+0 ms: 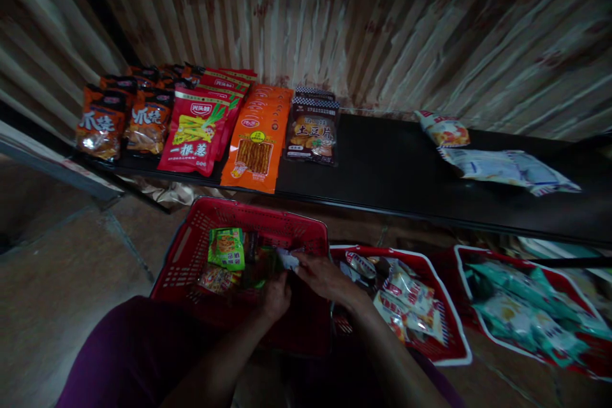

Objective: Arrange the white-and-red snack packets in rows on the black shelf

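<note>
Both my hands reach into a red shopping basket (189,248) on the floor in front of me. My left hand (276,296) is closed around dark green snack packets (261,264) inside the basket. My right hand (321,275) pinches the pale end of a packet (288,259) beside it. A green packet (226,247) stands upright at the basket's left, with another snack packet (216,278) below it.
A black shelf (392,166) holds rows of snack bags: orange-brown (102,124), red (196,131), orange (255,146), dark (312,131); loose bags (502,166) lie at its right. Two more red baskets (442,347) (507,341) of packets stand to the right.
</note>
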